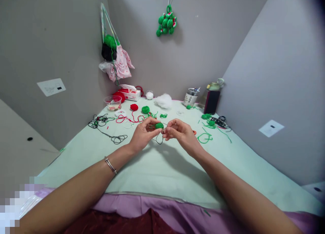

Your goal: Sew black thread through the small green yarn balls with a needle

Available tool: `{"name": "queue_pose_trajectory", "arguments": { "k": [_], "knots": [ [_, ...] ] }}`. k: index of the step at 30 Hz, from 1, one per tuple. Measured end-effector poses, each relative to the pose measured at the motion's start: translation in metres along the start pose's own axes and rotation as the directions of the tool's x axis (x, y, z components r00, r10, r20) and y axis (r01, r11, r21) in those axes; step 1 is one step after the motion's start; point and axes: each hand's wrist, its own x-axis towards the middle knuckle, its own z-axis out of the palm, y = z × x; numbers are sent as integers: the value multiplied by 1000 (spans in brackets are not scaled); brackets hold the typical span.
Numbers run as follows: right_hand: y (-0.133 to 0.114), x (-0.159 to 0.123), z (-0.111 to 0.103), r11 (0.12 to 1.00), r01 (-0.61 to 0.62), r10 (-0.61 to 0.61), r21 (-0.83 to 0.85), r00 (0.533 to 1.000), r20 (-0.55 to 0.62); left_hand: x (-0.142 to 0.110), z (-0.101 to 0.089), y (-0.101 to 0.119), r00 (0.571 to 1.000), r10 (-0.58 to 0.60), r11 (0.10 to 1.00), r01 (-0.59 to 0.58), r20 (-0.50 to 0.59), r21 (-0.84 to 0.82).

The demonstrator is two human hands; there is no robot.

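Between the thumb and fingers of my left hand (143, 134) is a small green crocheted ball (159, 125), held just above the table. My right hand (179, 134) is close beside it on the right, thumb and fingertips pinched together at a thin black yarn (159, 143). A loop of this yarn hangs below the ball. A thin line shows near the right fingertips; whether it is a needle I cannot tell.
On the table (152, 176) behind my hands lie a red yarn ball (134, 107), a green yarn ball (145, 109), white stuffing (164, 101) and tangled black cord (100, 120). A tissue box (132, 94), plastic tub (113, 102), pen can (190, 98) and phone (212, 102) stand farther back.
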Motion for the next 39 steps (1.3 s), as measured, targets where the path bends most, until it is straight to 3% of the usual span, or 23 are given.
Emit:
{"name": "queue_pose_trajectory", "arguments": {
  "k": [4, 7, 10, 13, 16, 19, 22, 25, 29, 33, 36, 39],
  "knots": [
    [3, 1, -7, 937, 126, -156, -326, 985, -67, -1, 0, 0, 1000, 1, 999, -2, 24, 52],
    [4, 0, -7, 887, 197, -224, -417, 975, -15, -2, 1, -1, 995, 18, 997, -25, 95, 75],
    [4, 0, -8, 877, 206, -217, -434, 976, 25, -2, 2, 0, 987, 13, 992, -33, 163, 121],
    [1, 5, -13, 948, 130, -151, -291, 987, -49, -1, 3, 2, 976, -49, 989, 19, 212, 145],
    [-6, 9, -22, 999, 45, -41, 16, 982, -184, -1, 3, 5, 965, -126, 982, 88, 228, 168],
    [-14, 10, -31, 967, -85, 103, 241, 993, -61, -1, 1, 4, 958, -148, 975, 99, 246, 201],
    [-21, 11, -43, 934, -183, 172, 306, 983, 63, -1, -1, 1, 956, -118, 972, 55, 269, 230],
    [-28, 15, -64, 887, -90, 137, 453, 988, -72, -1, -2, -2, 950, -120, 961, 39, 287, 272],
    [-38, 18, -94, 805, 104, 74, 585, 959, -273, 0, -4, -5, 944, -146, 951, 50, 297, 306],
    [-40, 18, -105, 789, 164, 50, 592, 943, -329, 0, -5, -3, 918, -167, 954, 58, 359, 294],
    [-37, 19, -106, 787, 168, 72, 594, 931, -359, -2, -3, -1, 882, -200, 950, 69, 427, 303],
    [-33, 22, -110, 791, 156, 109, 592, 915, -388, -3, -1, -1, 872, -214, 959, 102, 441, 264]
  ]
}}
